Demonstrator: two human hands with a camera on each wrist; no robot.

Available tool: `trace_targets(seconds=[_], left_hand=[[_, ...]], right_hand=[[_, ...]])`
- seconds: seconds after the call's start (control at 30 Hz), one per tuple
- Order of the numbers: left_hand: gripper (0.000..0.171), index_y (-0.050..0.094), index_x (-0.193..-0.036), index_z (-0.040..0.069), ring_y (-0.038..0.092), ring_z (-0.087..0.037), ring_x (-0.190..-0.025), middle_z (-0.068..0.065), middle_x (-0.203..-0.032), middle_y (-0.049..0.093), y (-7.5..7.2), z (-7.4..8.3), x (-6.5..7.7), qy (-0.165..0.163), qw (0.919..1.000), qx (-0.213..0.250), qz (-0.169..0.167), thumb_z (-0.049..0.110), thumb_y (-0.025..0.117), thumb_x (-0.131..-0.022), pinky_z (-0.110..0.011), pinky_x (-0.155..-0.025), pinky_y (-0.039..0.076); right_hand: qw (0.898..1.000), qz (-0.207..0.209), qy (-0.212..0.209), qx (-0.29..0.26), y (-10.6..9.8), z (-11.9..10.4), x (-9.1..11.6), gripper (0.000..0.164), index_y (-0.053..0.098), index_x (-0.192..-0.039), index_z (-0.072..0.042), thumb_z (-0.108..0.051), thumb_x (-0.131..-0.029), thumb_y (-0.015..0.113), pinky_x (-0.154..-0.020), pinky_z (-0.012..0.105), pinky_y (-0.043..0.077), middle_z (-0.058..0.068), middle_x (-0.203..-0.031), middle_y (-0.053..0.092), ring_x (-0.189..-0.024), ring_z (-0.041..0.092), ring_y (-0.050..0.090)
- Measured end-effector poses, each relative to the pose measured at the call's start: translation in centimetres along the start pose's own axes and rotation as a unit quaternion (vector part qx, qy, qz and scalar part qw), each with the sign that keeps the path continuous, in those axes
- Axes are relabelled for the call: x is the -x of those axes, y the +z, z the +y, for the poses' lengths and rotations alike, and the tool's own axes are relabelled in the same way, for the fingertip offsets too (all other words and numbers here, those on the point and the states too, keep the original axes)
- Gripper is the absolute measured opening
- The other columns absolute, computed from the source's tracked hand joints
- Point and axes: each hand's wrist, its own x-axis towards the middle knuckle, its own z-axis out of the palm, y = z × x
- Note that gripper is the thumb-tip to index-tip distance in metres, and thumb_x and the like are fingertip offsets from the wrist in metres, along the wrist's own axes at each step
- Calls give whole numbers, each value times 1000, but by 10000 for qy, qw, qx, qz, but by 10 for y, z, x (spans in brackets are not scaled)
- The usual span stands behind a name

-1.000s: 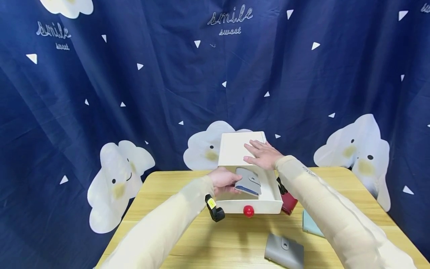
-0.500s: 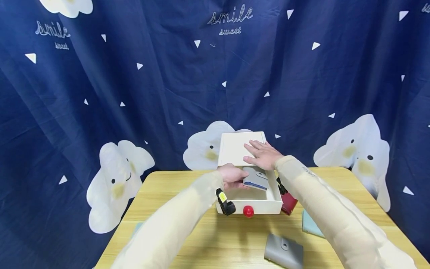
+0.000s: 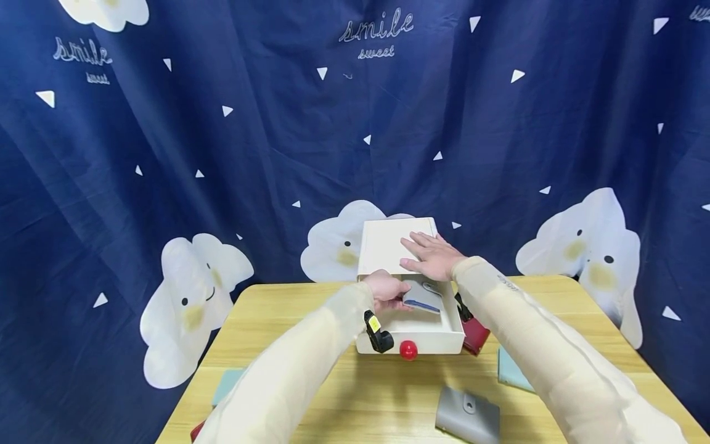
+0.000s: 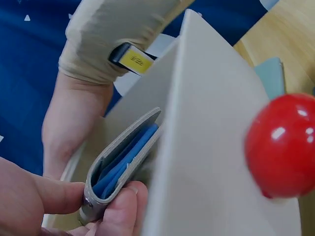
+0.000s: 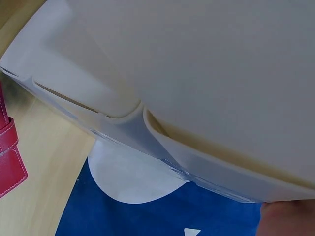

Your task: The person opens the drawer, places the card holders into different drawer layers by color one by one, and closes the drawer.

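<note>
A white box [image 3: 379, 246] stands at the back of the table, its drawer [image 3: 438, 343] pulled out towards me. A red ball knob [image 3: 408, 350] sits on the drawer front. Inside the drawer, my left hand [image 3: 384, 288] pinches a small grey snap wallet [image 3: 423, 293] between thumb and fingers. The left wrist view shows blue leaves in the tilted wallet [image 4: 120, 157]. Fingers spread, my right hand [image 3: 434, 256] rests on the box top. In the right wrist view only a bit of that hand shows in the lower right corner.
A red wallet [image 3: 474, 336] lies against the box's right side. Further right is a light blue one [image 3: 513, 371], and nearer me a grey wallet [image 3: 468, 416]. My left sleeve partly covers a light blue item [image 3: 224, 383] and a red one [image 3: 196, 430]. A blue curtain [image 3: 310, 154] hangs behind.
My left hand has moved right with the grey wallet, further over the drawer. The right hand keeps its place on the box. More of the items by my left sleeve now shows.
</note>
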Motion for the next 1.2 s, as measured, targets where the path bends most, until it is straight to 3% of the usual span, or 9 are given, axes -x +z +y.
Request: trace_targets(seconds=[0.17,0.37,0.63,0.9,1.03,1.2], left_hand=[[17,55,-103,-14,66,-24,-72,-19,-84,65,2,-8,-2,-22,9992,-383,142,-3,56,-91,-31,-69,58],[19,54,-105,-12,63,-22,-71,-16,-83,61,1,-10,-2,71,9985,-518,175,-7,55,-86,-29,-68,57],[4,57,-85,-10,53,-18,-56,-11,-70,55,1,-10,2,162,9950,-970,150,-10,55,-82,-24,-56,52],[8,62,-80,-1,50,-11,-47,-5,-60,57,4,-10,5,211,9762,-2058,655,2,62,-87,-17,-42,35],[7,65,-83,-1,51,-12,-47,-7,-63,62,6,-10,5,236,9693,-2255,947,5,67,-86,-18,-42,35],[14,65,-75,1,49,-12,-45,-7,-59,64,7,-10,4,198,9629,-2442,1133,9,71,-85,-21,-41,34]], right_hand=[[10000,-36,4,-27,0,0,-2,74,22,-154,-18,-64,-96,30,-116,51,2,9,-160,15,-147,26,8],[10000,-44,-18,-53,-1,2,-4,75,22,-154,-18,-65,-96,29,-116,52,2,10,-160,14,-147,27,8],[9999,11,-32,-95,-2,-1,-1,72,24,-154,-15,-60,-98,34,-115,54,3,12,-159,16,-146,29,10],[9999,19,0,-113,-3,-3,2,73,25,-153,-15,-60,-97,35,-115,54,3,13,-159,17,-146,30,11],[10000,-8,14,-91,-3,-2,2,74,24,-154,-16,-61,-97,34,-116,53,2,12,-159,16,-146,29,10],[9999,-18,31,-115,-2,-2,1,74,23,-154,-16,-62,-96,33,-116,52,1,11,-159,16,-146,28,9]])
